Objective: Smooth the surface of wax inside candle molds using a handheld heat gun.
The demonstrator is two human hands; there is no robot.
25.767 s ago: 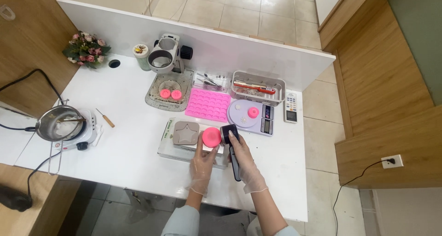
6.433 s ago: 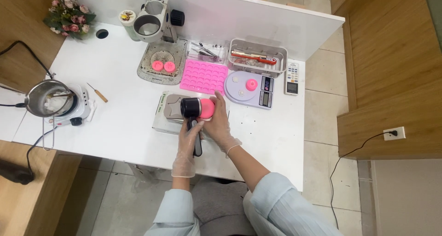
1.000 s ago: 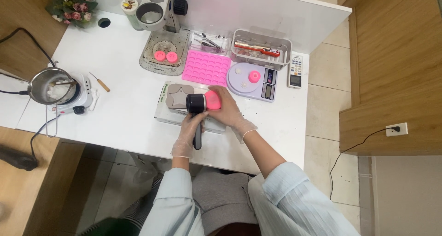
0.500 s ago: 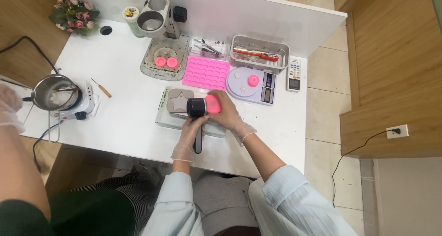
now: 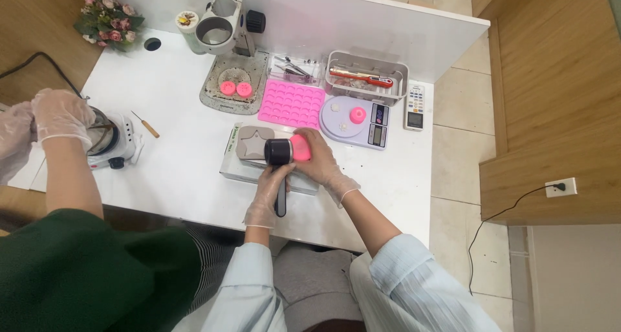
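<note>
My left hand (image 5: 270,191), in a clear glove, grips the black handle of a heat-gun-like tool (image 5: 279,157) whose round black head points at a pink round mould (image 5: 300,147). My right hand (image 5: 321,163), also gloved, holds that pink mould against the tool's head. Both are over a grey-green cutting mat (image 5: 234,152) that carries a grey star-shaped mould (image 5: 251,145).
A pink silicone tray (image 5: 292,103), a digital scale (image 5: 352,120) with a pink piece, a clear tool box (image 5: 366,78), a remote (image 5: 416,105), a microscope (image 5: 228,41) with two pink pieces on its base. At left another person's gloved hands (image 5: 55,115) are at a pot on a small hotplate (image 5: 113,141).
Another person in a dark green top has come in from the left and now reaches over the pot. My hands stay on the tool and the pink mould.
</note>
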